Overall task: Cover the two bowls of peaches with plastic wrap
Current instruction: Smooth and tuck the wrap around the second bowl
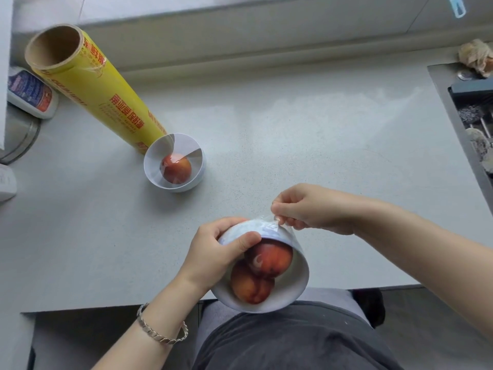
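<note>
— At six o'clock, what's each grip doing?
— Left hand (213,252) clasps the tilted near bowl (290,287); right hand (309,209) pinches plastic wrap (269,226) at its rim.
— Other bowl (198,172)?
— Ten o'clock on the tabletop (293,129), wrapped, touching the yellow roll (98,89).

White bowls (296,284), red-orange peaches (269,259), yellow roll (106,94).

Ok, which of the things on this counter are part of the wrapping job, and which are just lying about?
Part of the job:
near bowl with two peaches, held tilted by the left hand
plastic wrap pinched by the right hand
far bowl, one peach, already covered
yellow wrap roll

Lying about:
white bottle
crumpled paper
sink
</note>
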Available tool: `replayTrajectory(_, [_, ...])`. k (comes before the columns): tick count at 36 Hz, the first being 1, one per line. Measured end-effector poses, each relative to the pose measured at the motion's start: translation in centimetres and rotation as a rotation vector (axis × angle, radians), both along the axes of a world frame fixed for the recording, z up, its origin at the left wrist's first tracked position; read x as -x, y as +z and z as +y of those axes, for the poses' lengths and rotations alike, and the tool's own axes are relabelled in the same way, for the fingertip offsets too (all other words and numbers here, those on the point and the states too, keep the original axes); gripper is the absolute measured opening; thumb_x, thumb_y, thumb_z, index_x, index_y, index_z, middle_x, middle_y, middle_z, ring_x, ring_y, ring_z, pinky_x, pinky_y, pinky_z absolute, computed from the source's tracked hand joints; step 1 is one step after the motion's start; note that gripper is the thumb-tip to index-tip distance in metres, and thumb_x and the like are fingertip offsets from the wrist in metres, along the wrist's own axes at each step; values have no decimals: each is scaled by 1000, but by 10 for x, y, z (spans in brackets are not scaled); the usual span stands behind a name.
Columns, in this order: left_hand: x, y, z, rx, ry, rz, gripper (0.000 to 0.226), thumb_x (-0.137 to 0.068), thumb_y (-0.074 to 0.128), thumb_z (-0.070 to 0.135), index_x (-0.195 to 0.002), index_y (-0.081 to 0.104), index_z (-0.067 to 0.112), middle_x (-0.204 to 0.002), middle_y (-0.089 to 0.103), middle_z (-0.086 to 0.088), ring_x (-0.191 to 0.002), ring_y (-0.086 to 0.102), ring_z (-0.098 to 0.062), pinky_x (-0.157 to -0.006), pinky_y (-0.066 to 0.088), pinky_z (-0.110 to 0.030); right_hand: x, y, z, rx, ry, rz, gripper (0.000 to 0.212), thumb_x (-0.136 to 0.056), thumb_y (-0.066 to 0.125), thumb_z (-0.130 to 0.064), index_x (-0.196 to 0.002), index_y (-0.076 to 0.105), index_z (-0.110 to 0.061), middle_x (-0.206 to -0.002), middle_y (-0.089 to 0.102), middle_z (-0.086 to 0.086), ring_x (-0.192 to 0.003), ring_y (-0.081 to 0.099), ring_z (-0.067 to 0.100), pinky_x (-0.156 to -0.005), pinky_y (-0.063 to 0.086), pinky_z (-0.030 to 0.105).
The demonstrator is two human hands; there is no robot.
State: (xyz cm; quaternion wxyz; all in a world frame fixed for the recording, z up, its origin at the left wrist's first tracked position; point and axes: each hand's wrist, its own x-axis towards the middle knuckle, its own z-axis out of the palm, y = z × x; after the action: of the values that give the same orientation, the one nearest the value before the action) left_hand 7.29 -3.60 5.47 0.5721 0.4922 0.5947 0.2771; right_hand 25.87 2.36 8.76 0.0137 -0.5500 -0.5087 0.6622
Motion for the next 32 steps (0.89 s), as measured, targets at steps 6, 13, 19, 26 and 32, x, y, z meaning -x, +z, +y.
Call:
replayTrajectory(6, [-3, -1, 1, 5, -23, 13, 49, -49, 68, 58, -85, 71, 25, -85, 73, 6, -82, 66, -6, -74, 50, -19, -3, -1, 10, 181, 22, -32, 28, -86, 62, -36, -80, 67, -8, -59, 56, -5, -54, 43, 7, -56, 40, 17])
replayTrajectory(13, [-3, -2, 2, 8, -40, 3, 51, -49, 66, 59, -86, 71, 25, -85, 73, 6, -81, 66, -6, -74, 49, -19, -1, 5, 18, 215, 135, -82, 28, -80, 67, -40, -62, 64, -18, -58, 56, -6, -61, 47, 9, -59, 35, 19])
replayTrajectory(19, [-1, -3, 2, 0, 18, -31, 45, -49, 67, 57, -84, 70, 28, -80, 72, 15, -79, 65, -2, -73, 48, -15, 9, -13, 0, -5, -172, 3, 31, -88, 59, -28, -59, 58, -18, -58, 52, -6, -60, 45, 7, -64, 36, 20])
replayTrajectory(26, [-6, -3, 0, -49, 20, -80, 38, -54, 66, 53, -82, 70, 27, -80, 72, 15, -79, 64, -1, -73, 48, -15, 17, -24, -13, -389, -188, -159, 21, -90, 56, -30, -82, 65, -13, -59, 51, -8, -55, 44, 5, -58, 35, 18])
replayTrajectory(32, [-7, -3, 2, -37, 56, -120, 36, -54, 66, 51, -81, 70, 27, -80, 73, 15, -79, 65, -1, -74, 49, -15, 9, -25, -4, -388, -106, -175, 24, -84, 63, -32, -68, 65, -15, -57, 55, -8, -51, 45, 4, -53, 35, 17])
